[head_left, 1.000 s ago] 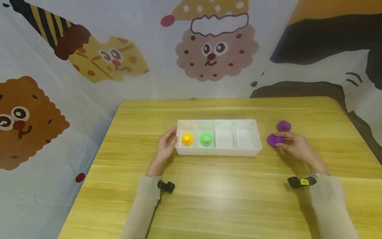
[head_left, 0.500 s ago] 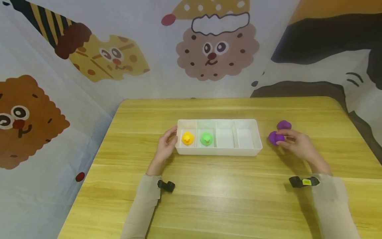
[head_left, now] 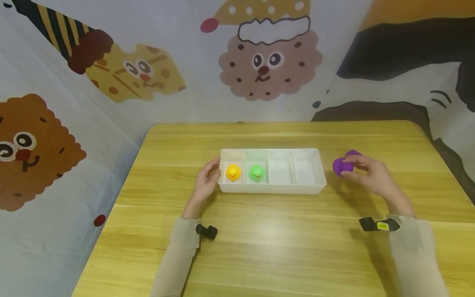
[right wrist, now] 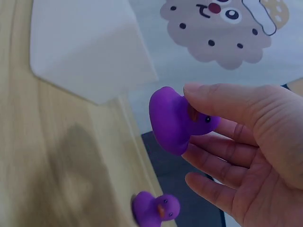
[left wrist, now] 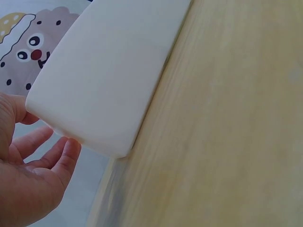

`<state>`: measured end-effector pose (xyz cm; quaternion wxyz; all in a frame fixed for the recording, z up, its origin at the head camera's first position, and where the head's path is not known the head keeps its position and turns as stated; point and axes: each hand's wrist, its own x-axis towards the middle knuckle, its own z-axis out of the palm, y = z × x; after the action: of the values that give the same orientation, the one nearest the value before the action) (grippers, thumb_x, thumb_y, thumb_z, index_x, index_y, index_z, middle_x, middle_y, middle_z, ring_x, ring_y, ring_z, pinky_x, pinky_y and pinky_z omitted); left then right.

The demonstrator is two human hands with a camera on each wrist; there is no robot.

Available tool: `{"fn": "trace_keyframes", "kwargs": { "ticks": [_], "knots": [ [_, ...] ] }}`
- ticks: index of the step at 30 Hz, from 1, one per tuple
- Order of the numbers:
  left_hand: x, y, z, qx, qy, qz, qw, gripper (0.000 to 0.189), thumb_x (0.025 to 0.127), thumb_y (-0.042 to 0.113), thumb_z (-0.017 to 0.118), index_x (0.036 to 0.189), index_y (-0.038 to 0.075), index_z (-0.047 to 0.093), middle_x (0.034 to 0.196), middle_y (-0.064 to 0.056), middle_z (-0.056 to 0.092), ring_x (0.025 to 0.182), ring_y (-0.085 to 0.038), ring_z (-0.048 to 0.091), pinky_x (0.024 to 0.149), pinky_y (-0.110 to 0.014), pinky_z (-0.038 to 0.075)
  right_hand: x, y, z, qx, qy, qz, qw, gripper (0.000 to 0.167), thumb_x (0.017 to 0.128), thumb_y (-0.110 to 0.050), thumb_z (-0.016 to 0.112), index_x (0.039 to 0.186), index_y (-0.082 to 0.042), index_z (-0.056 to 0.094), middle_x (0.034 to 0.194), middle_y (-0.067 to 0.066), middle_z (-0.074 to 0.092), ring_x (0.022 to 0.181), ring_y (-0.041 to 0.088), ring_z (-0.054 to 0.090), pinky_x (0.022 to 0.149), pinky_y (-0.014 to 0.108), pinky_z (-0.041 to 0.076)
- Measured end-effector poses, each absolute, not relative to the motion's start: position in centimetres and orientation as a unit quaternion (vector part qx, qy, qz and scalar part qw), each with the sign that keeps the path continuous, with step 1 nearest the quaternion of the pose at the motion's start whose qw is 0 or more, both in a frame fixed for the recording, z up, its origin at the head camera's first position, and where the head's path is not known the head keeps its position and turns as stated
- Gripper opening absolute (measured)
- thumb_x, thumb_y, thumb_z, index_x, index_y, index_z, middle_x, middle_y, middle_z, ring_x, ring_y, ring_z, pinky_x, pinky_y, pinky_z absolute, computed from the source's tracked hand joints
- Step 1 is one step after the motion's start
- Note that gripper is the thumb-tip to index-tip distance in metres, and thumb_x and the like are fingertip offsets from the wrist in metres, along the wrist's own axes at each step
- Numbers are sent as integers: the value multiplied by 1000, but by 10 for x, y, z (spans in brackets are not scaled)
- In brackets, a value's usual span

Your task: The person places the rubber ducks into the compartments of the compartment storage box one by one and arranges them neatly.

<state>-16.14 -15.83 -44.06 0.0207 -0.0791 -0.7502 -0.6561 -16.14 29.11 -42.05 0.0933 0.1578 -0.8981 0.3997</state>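
In the head view, a purple rubber duck (head_left: 338, 167) is pinched between the thumb and fingers of my right hand (head_left: 372, 175). The right wrist view shows this duck (right wrist: 166, 123) raised off the table, its head at my thumb. A second purple duck (right wrist: 150, 209) sits on the table behind it, partly covered in the head view. My left hand (head_left: 207, 181) holds the left end of a white divided tray (head_left: 272, 189), thumb at the rim corner and fingers bent against the end wall. A yellow duck (head_left: 233, 172) and a green duck (head_left: 257, 173) sit in its two left compartments.
The tray's two right compartments, including the third one (head_left: 280, 171), show bare floors. A wooden table (head_left: 267, 243) carries everything. Behind it hangs a cloth (head_left: 200, 82) printed with cartoon biscuits and cheese.
My right hand has lifted the purple duck and shifted it slightly back, so it now covers more of the second purple duck. My left hand and the tray stay in place.
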Motion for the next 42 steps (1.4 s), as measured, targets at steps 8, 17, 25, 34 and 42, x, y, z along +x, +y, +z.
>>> {"fn": "trace_keyframes", "kwargs": {
  "ticks": [8, 17, 25, 34, 42],
  "knots": [
    [-162, -161, -442, -82, -749, -657, 21, 42, 91, -13, 44, 132, -17, 39, 136, -33, 38, 122, -47, 40, 102, -51, 37, -163, 279, -407, 154, -907, 385, 74, 25, 80, -8, 73, 102, 1, 65, 108, 22, 62, 89, -12, 51, 76, 2, 40],
    [-161, -159, -442, -89, -744, -662, 18, 42, 90, -14, 43, 132, -17, 38, 136, -34, 37, 122, -48, 39, 103, -52, 36, -168, 257, -394, 164, -908, 383, 50, 28, 80, -12, 74, 103, 1, 65, 107, 21, 64, 96, 7, 57, 81, 4, 40],
    [-162, -160, -441, -81, -747, -660, 12, 42, 90, -13, 43, 132, -18, 37, 136, -35, 37, 123, -48, 38, 103, -52, 35, -177, 228, -390, 214, -889, 401, 49, 26, 78, -6, 75, 101, 2, 66, 107, 19, 66, 98, 4, 55, 86, 29, 51],
    [-161, -160, -440, -91, -750, -655, 17, 42, 91, -13, 44, 131, -18, 37, 136, -35, 37, 122, -49, 38, 102, -53, 36, -195, 195, -394, 251, -878, 407, 27, 28, 78, -8, 76, 101, 2, 66, 103, 17, 67, 97, 33, 60, 86, 52, 49],
    [-161, -160, -441, -91, -749, -656, 22, 41, 89, -14, 44, 129, -20, 38, 134, -36, 37, 120, -50, 38, 102, -51, 38, -205, 171, -404, 283, -863, 418, -1, 28, 76, -9, 77, 100, 2, 67, 104, 16, 66, 100, 32, 60, 89, 50, 49]
  ]
}}
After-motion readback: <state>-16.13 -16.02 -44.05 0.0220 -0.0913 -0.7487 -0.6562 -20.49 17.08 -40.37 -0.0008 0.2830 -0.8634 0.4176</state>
